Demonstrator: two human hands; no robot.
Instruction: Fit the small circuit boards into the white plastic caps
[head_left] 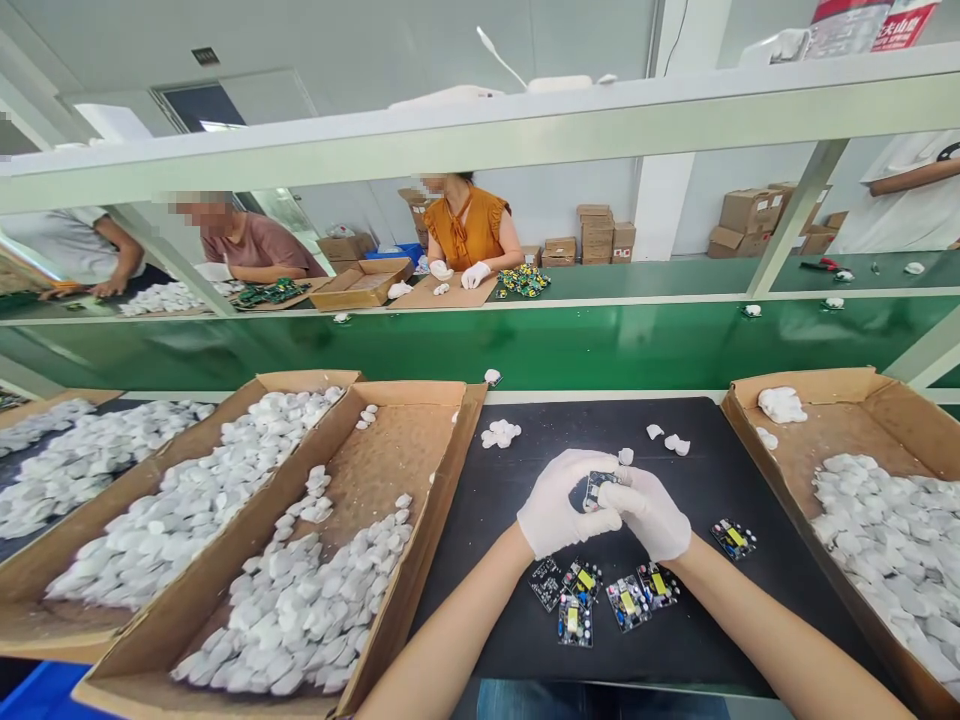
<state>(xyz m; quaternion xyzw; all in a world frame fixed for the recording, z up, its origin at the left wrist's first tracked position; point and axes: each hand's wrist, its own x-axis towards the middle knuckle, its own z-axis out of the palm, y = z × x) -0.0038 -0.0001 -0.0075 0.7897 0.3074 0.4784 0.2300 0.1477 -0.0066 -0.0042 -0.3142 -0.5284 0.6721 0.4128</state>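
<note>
Both my hands wear white gloves and meet over a black mat (675, 620). My left hand (561, 502) and my right hand (651, 514) together grip a small circuit board (598, 488) with a white plastic piece at its top edge. Several small circuit boards (600, 596) with yellow and blue parts lie on the mat just below my hands; another one (733, 538) lies to the right. Loose white plastic shells (500, 433) lie on the mat beyond my hands.
Cardboard trays of white shells stand at left (352, 470) and right (877, 400), with another tray (247, 400) further left. A green conveyor (525, 345) runs behind the mat under a metal frame. People work across it, near boxes and green boards (523, 281).
</note>
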